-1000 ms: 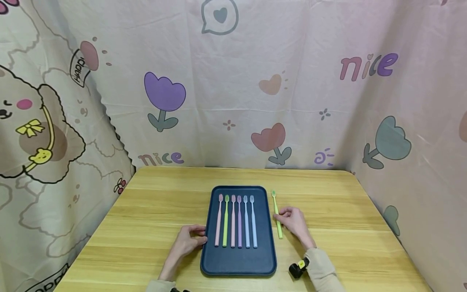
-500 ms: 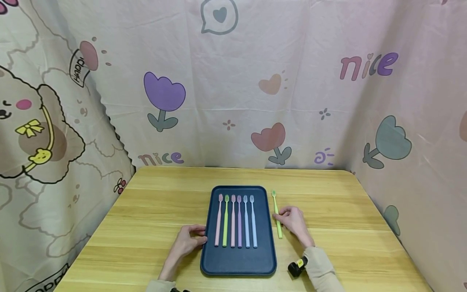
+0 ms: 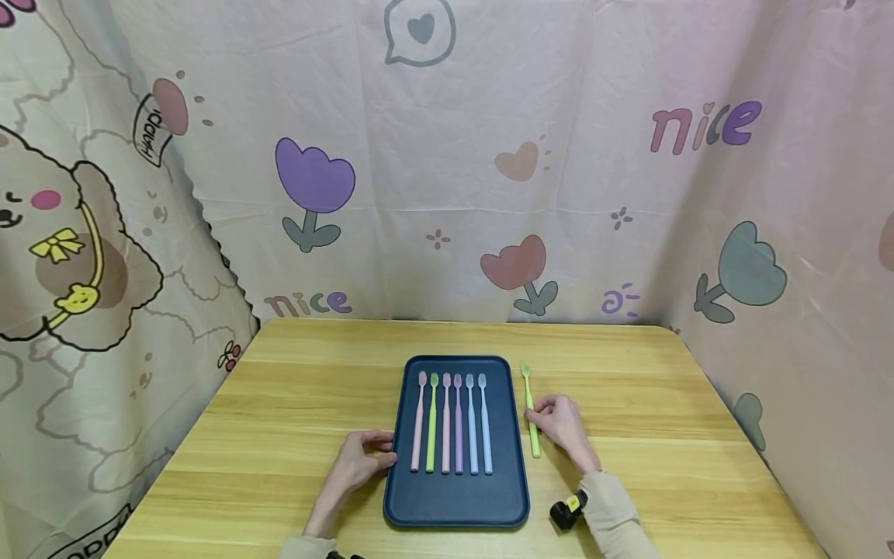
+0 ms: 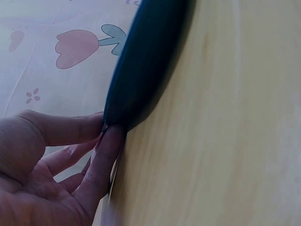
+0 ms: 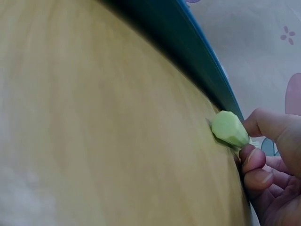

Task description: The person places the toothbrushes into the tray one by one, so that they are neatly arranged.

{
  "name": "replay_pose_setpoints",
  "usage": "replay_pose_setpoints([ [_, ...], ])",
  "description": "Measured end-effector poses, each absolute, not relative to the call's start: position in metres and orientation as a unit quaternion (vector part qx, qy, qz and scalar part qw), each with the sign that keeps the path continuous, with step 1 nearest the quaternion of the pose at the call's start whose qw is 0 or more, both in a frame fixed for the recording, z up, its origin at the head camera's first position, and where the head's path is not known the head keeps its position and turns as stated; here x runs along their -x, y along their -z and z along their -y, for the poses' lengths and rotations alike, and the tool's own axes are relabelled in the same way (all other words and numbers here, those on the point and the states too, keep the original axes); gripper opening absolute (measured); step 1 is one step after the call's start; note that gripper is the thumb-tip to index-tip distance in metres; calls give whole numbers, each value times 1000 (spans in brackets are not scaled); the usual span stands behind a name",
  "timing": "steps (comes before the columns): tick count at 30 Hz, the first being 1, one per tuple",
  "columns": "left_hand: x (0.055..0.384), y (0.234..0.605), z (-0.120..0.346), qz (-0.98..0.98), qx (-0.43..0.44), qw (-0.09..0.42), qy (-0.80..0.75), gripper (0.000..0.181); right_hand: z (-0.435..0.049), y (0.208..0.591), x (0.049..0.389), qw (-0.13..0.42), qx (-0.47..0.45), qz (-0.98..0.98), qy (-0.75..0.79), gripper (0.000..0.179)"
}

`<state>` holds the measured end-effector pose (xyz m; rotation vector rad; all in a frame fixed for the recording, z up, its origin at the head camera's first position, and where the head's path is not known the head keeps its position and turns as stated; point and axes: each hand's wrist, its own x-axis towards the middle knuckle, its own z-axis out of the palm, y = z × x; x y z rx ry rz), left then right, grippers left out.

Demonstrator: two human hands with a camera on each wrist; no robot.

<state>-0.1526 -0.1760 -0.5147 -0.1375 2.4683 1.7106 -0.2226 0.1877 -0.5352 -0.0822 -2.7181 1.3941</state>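
A dark blue tray lies on the table with a row of toothbrushes on it: a pink toothbrush, a green toothbrush, another pink one, a purple toothbrush and two blue ones. My left hand holds the tray's left edge between thumb and finger, seen closer at the tray wall in the left wrist view. Right of the tray, my right hand pinches the handle of a yellow-green toothbrush, bristle end pointing away. Its handle end faces the right wrist camera.
The light wooden table extends to both sides of the tray. Patterned fabric hangs behind it and along both sides. A small black camera is strapped at the right wrist.
The yellow-green toothbrush has shifted very slightly to the right in my right hand's pinch. My left hand, the tray and the toothbrushes on it stay in place.
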Motion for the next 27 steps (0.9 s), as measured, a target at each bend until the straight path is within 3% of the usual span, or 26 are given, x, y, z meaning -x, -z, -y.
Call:
replay_pose_setpoints([
  [12,152,512,177,-815,37,71,-574,37,-187,532,218,32,33,887,-459,10],
  [20,151,512,177,-814,34,72,-575,37,-189,527,212,-14,51,846,-530,11],
  [27,152,512,177,-818,42,72,-569,37,-192,517,208,-56,27,799,-599,23],
])
